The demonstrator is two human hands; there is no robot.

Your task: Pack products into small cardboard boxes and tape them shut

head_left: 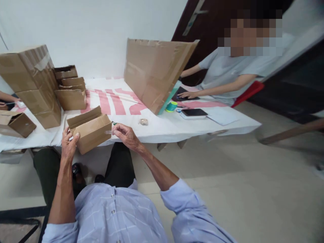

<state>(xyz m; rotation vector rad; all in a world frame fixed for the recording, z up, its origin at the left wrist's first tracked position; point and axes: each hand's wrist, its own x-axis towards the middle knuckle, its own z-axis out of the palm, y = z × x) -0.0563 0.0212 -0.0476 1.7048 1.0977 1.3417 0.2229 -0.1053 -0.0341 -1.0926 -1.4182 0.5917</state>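
Observation:
My left hand [69,141] grips the left end of a small brown cardboard box [95,134], with the thumb on its near side. The box is held tilted at the table's front edge, and a flap stands up along its far side. At the box's right end, my right hand [125,135] is closed in a pinch on a shiny strip of clear tape [108,132]. A small dark green bit shows by these fingertips; what it is I cannot tell. A small brownish roll [143,122], seemingly of tape, lies on the table to the right.
Tall stacked cartons [37,84] and several open boxes [71,98] stand at left. A large cardboard sheet [157,71] rises mid-table. Beyond it are a teal tape roll [171,106], a black-topped device [193,113] and a seated person. Another person's hand shows far left.

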